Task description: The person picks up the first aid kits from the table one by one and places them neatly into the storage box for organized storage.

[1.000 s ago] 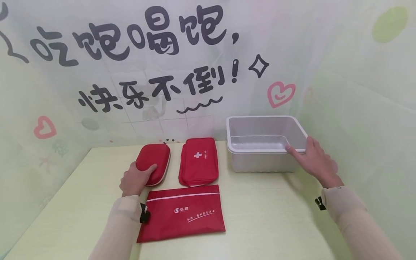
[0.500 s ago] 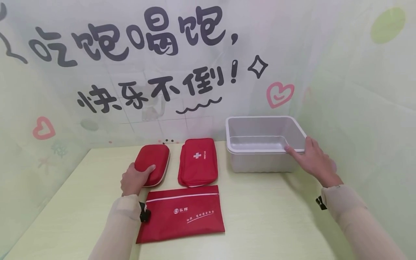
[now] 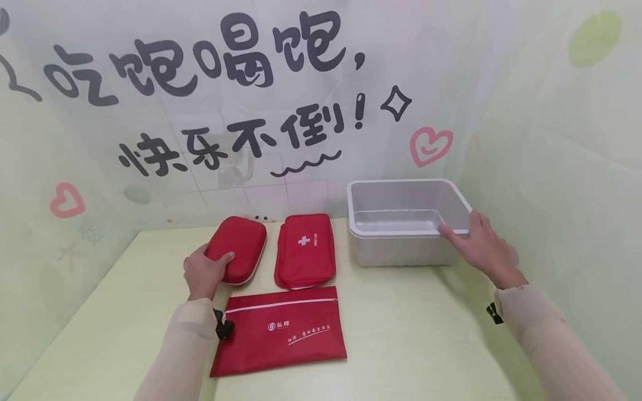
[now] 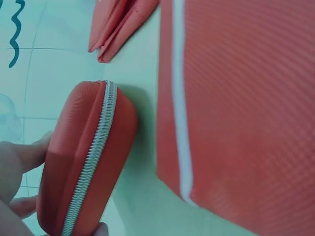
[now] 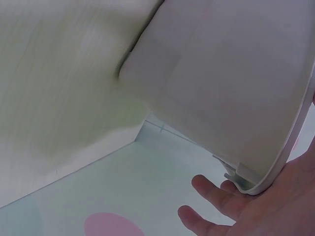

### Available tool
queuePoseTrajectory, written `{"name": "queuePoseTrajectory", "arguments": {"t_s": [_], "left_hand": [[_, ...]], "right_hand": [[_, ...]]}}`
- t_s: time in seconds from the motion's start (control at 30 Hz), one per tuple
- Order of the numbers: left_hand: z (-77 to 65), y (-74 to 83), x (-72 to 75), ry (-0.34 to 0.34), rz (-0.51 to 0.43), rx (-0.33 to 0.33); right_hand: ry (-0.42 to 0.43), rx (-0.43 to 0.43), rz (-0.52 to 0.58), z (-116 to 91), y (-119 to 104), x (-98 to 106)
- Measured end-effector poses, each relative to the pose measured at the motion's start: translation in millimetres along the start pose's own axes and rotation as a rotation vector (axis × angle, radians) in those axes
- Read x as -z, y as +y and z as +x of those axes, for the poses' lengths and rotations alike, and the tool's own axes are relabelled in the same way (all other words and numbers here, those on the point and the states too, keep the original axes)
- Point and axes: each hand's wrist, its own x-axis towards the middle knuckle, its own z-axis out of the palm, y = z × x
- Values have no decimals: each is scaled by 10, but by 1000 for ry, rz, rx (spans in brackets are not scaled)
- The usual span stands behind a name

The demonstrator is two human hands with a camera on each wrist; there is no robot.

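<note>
My left hand (image 3: 204,273) grips the near left side of a red hard-shell zip case (image 3: 237,250), thumb on its top. In the left wrist view the case (image 4: 83,157) tilts, its metal zipper in sight; whether it is fully off the table I cannot tell. To its right lies a red first aid pouch (image 3: 307,259) with a white cross. Nearest me, a flat red zip bag (image 3: 281,340) lies on the table. My right hand (image 3: 484,248) holds the near right corner of a grey plastic bin (image 3: 406,250), thumb over the rim, fingers outside in the right wrist view.
Everything stands on a pale wooden table (image 3: 401,334). A printed white curtain (image 3: 241,184) hangs behind it, and pale green sheeting (image 3: 567,184) closes off the right side near the bin. The bin's inside shows no contents.
My left hand has tilted the zip case and lifted it slightly, turning it a little to the right. My right hand and the bin have stayed put.
</note>
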Motion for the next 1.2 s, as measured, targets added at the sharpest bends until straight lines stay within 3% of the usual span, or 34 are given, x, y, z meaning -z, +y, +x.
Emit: {"name": "queuePoseTrajectory", "arguments": {"t_s": [0.47, 1.2], "left_hand": [[49, 97, 78, 120, -233, 69], [70, 227, 73, 45, -471, 232]], "right_hand": [[7, 23, 62, 11, -1, -24], [43, 30, 183, 30, 0, -69]]}}
